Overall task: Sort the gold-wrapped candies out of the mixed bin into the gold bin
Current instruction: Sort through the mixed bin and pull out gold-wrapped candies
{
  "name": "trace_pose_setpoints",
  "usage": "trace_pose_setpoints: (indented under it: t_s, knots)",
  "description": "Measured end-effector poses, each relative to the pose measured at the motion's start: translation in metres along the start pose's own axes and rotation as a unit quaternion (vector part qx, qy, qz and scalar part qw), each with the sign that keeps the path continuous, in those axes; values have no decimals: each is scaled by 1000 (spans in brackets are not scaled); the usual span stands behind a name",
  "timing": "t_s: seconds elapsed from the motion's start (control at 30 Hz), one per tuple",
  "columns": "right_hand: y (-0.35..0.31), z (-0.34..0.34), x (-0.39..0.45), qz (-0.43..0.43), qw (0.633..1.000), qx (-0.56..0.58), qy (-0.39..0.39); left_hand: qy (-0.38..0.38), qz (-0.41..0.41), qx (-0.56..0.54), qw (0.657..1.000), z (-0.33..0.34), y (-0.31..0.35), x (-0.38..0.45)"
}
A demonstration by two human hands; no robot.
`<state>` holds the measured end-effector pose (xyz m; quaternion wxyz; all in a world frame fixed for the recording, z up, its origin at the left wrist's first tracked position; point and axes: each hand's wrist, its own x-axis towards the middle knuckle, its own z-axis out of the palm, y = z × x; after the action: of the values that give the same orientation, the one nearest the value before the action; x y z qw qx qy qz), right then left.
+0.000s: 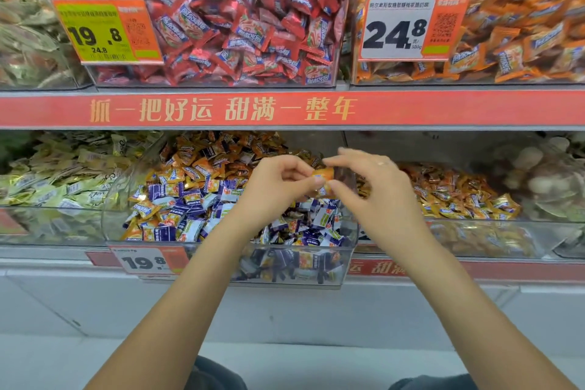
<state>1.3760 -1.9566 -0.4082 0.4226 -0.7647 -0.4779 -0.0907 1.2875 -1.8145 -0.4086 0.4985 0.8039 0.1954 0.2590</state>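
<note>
Both hands meet above the mixed bin (228, 266), a clear tub on the lower shelf whose front wall juts out past the shelf edge. The left hand (278, 182) has its fingers curled, thumb and forefinger pinching a gold-wrapped candy (323, 175); the right hand (367, 180) pinches the same candy from the other side, its remaining fingers loosely bent. The candy sits in the air over the right rear part of the mixed bin, close to the clear wall that divides it from the gold bin (449, 231) just beside it on the right.

The mixed bin holds purple-and-white wrappers toward the front and orange-gold ones heaped at the back. The gold bin is filled lower, with gold and orange wrappers; some may be a different sort, since the wrappers blur there. Open room lies above both bins up to the red shelf strip (221, 109).

Left of the mixed bin a tub holds pale yellow candies (57, 177). On the upper shelf stand a red candy bin (221, 25) and an orange candy bin (506, 32), each with a price tag.
</note>
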Motion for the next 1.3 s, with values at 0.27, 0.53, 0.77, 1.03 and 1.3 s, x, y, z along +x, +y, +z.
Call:
trace_pose_setpoints:
  t_s: [0.27,0.53,0.77,1.03,1.3]
  knots:
    - [25,-10,11,136,984,52,99,77,-77,25,994,-48,-13,7]
    - [51,-8,15,195,961,-147,-133,-94,-28,317,943,-59,-49,22]
    - [45,-8,14,199,974,-61,-94,-147,-24,509,848,-46,-64,37]
    - [41,-10,11,186,979,-40,-72,-86,-23,376,922,-43,-65,35]
    - [35,-14,9,143,989,18,-28,-17,-42,291,956,-55,-64,32]
